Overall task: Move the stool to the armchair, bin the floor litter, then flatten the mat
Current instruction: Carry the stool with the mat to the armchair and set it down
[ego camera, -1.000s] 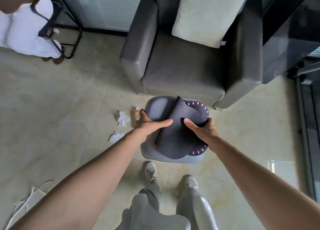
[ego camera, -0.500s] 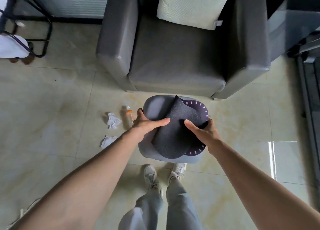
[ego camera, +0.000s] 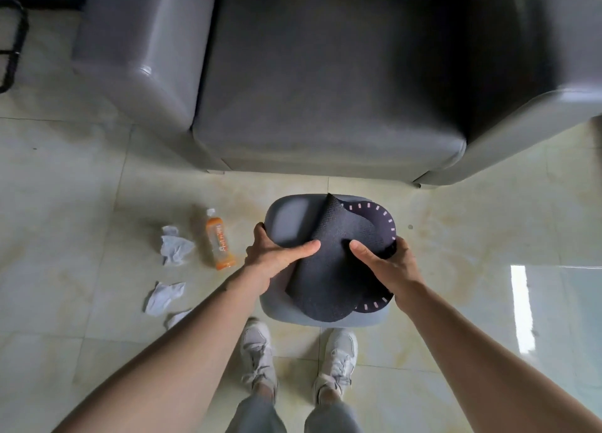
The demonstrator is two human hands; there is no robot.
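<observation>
— Two hands are on the stool (ego camera: 286,224): the left hand (ego camera: 277,260) grips its left edge with fingers curled round the rim and the thumb laid on the mat (ego camera: 329,269); the right hand (ego camera: 387,266) holds the right edge the same way, thumb on top. What has changed in the last second?

— The stool has come forward with the person. A second ago the armchair (ego camera: 325,100) stood well off with its cushion in full view; now its seat fills the upper frame and the stool sits just in front of it, a narrow strip of floor (ego camera: 81,204) between. Whether the stool's base rests on the floor cannot be told from above.

— So the first step looks nearly finished?

— Most likely; setting it down and letting go is what seems left. The litter is untouched: an orange bottle (ego camera: 219,241) lies just left of the stool, with a crumpled tissue (ego camera: 174,249) beside it and another tissue (ego camera: 163,297) nearer the person's shoes (ego camera: 259,351).

— And the mat?

— Dark and round, with a ring of pale dashes on its upper face. One half is folded over so the textured underside shows, its edge rising to a peak at the far side. It rode along on the stool and is not yet flat.
</observation>
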